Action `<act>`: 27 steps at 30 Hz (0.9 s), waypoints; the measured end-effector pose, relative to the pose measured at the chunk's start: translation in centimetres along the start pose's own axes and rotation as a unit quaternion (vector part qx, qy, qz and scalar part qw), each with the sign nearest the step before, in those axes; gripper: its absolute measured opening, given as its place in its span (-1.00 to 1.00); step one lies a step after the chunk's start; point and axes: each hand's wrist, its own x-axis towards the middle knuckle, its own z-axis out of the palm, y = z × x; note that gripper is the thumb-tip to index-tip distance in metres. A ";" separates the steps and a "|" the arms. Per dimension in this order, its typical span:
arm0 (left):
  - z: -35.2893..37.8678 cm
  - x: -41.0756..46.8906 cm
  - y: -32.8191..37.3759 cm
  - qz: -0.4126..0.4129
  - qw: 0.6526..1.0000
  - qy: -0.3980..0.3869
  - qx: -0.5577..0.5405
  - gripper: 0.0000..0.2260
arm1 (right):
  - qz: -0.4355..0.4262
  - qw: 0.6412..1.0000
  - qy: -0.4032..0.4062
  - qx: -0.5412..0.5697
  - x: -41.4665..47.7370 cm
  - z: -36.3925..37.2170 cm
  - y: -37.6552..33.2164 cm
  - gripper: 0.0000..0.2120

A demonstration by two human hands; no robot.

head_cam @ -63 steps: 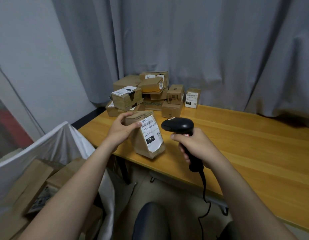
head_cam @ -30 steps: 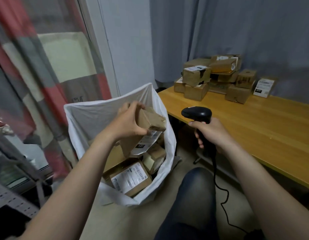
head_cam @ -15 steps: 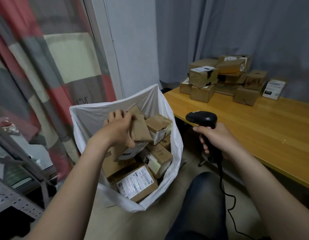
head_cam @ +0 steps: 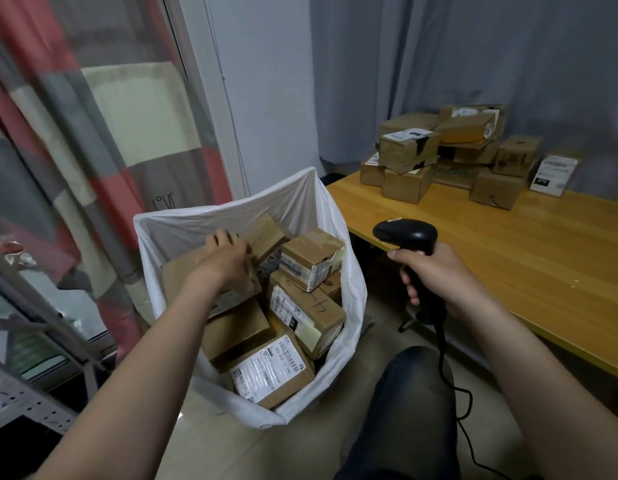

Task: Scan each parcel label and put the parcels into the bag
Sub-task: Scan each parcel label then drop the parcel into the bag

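A white plastic bag point(head_cam: 349, 258) stands open on the floor beside the wooden table point(head_cam: 529, 258), with several brown labelled parcels inside it. My left hand point(head_cam: 228, 263) is down inside the bag's mouth, fingers curled over a brown paper-wrapped parcel point(head_cam: 267, 237) lying against the back of the pile. My right hand point(head_cam: 439, 275) grips the handle of a black barcode scanner point(head_cam: 406, 233), held in the air between bag and table edge. A stack of several more cardboard parcels point(head_cam: 409, 150) sits at the table's far corner.
A red, grey and cream striped cloth point(head_cam: 75, 140) hangs at the left, with a metal shelf frame point(head_cam: 30, 403) below it. Grey curtains point(head_cam: 474, 57) back the table. My knee point(head_cam: 415, 393) is at bottom centre, the scanner's cable point(head_cam: 454, 403) trailing past it.
My left hand carried the brown parcel from the table over to the bag and lowered it among the other parcels. The scanner stayed in my right hand, now off the table's edge.
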 end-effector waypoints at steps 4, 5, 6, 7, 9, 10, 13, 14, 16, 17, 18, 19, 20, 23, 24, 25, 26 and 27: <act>1.2 0.7 -1.6 0.015 0.998 0.018 -0.051 -0.10 | 0.006 1.000 -0.003 0.007 0.2 -0.1 0.2 -0.76; 1.0 0.6 -2.0 0.025 0.998 0.024 -0.045 -0.10 | 0.009 1.000 -0.003 0.008 0.2 0.0 0.3 -0.76; 0.9 0.6 -2.5 0.034 0.998 0.039 -0.037 -0.16 | 0.010 1.000 -0.003 0.008 0.3 0.1 0.3 -0.76; 1.0 0.5 -2.9 0.037 0.996 0.063 -0.041 -0.30 | 0.009 1.000 -0.004 0.009 0.2 0.2 0.4 -0.77; 1.7 0.6 -3.5 0.031 0.988 0.133 -0.076 -0.64 | 0.009 1.000 -0.007 0.009 0.2 0.5 0.4 -0.76; 2.1 0.8 -3.7 0.024 0.983 0.157 -0.092 -0.71 | 0.009 1.000 -0.008 0.009 0.2 0.6 0.4 -0.75; 3.2 2.1 -3.6 0.013 0.980 0.162 -0.112 -0.75 | 0.013 1.000 -0.007 0.006 0.2 0.7 0.5 -0.71; 3.0 2.3 -3.2 0.008 0.983 0.152 -0.106 -0.76 | 0.013 1.000 -0.006 0.006 0.3 0.6 0.5 -0.71; 2.4 2.5 -2.6 -0.010 0.989 0.122 -0.085 -0.76 | 0.011 1.000 -0.006 0.006 0.3 0.6 0.5 -0.71; 2.0 2.5 -2.3 -0.016 0.991 0.112 -0.075 -0.77 | 0.010 1.000 -0.006 0.007 0.3 0.5 0.4 -0.72; 1.8 2.6 -2.0 -0.023 0.992 0.104 -0.072 -0.78 | 0.009 1.000 -0.005 0.009 0.3 0.3 0.4 -0.73; 1.5 2.4 -1.6 -0.022 0.992 0.099 -0.072 -0.79 | 0.009 1.000 -0.003 0.011 0.3 0.2 0.4 -0.75; 1.4 2.4 -1.3 -0.019 0.993 0.091 -0.071 -0.76 | 0.008 1.000 -0.002 0.013 0.2 0.0 0.4 -0.77; 1.0 2.1 0.6 0.002 0.995 0.071 -0.077 -0.57 | 0.004 1.000 0.004 0.014 0.0 -0.7 0.3 -0.80; 0.9 2.1 1.3 0.009 0.994 0.071 -0.079 -0.51 | 0.001 1.000 0.007 0.017 0.0 -1.0 0.2 -0.80; 0.6 2.2 2.1 0.013 0.994 0.068 -0.085 -0.46 | 0.000 1.000 0.011 0.020 -0.1 -1.4 0.1 -0.81; 0.2 2.2 3.0 0.020 0.994 0.065 -0.089 -0.44 | -0.001 1.000 0.016 0.023 -0.2 -1.8 0.0 -0.82; -0.3 2.4 3.9 0.030 0.994 0.068 -0.086 -0.42 | -0.002 0.999 0.020 0.025 -0.2 -2.3 -0.1 -0.82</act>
